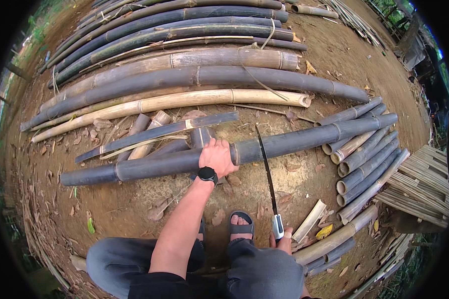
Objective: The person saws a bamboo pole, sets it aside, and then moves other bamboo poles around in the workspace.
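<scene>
A long dark grey bamboo pole (294, 142) lies across the bare dirt ground (134, 209), running from lower left to upper right in front of the person. The left hand (217, 157) rests on top of this pole near its middle, fingers curled over the far side and clasping it; a black round-faced wristwatch (207, 175) sits on that wrist. The right hand (284, 243) is low at the right knee, clenched around the pale handle of a long thin dark-bladed saw (267, 172). The blade rises away from the person and its tip crosses the dark pole just to the right of the left hand; whether the edge touches the pole cannot be told.

Just behind the held pole, a split dark bamboo half-pole (159, 133) lies at a slant, with a few short cut lengths beneath it. Farther back, a broad stack of long bamboo poles, some pale yellow and some dark grey-green (184, 74), covers the ground side by side. To the right, a pile of short cut grey bamboo tubes (364, 159) shows its open round ends toward the person, and beyond it lies a bundle of thin pale bamboo slats (424, 179). A short pale split bamboo piece (310, 219) lies near the saw handle. The person squats in grey trousers (259, 274), one foot in a dark open-toed sandal (241, 225) just below the pole. Dry leaves are scattered over the dirt.
</scene>
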Motion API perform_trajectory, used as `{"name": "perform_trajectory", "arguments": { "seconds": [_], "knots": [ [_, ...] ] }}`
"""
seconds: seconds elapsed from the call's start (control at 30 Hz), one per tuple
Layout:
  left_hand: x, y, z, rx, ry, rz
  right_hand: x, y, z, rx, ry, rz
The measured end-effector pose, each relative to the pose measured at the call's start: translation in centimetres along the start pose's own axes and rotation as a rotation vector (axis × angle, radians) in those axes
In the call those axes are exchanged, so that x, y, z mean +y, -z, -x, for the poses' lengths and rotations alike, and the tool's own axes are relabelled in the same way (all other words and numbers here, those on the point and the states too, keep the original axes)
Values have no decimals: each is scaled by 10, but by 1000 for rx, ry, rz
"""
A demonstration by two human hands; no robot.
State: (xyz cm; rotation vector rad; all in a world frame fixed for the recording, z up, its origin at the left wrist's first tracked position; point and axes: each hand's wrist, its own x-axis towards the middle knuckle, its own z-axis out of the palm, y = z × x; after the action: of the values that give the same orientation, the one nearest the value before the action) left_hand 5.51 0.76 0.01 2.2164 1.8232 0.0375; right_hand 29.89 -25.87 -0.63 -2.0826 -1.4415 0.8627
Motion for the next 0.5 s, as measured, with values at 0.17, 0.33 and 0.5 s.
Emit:
{"name": "perform_trajectory", "arguments": {
  "seconds": [0.17, 0.33, 0.5],
  "knots": [
    [-9, 1, 2, -6, 3, 4, -59, -20, -81, -54, 65, 11],
    [-13, 2, 6, -38, 30, -14, -26, 4, -11, -76, -9, 17],
    [-7, 1, 6, -45, 12, -6, -37, -4, -24, -31, 114, 58]
  ]
}}
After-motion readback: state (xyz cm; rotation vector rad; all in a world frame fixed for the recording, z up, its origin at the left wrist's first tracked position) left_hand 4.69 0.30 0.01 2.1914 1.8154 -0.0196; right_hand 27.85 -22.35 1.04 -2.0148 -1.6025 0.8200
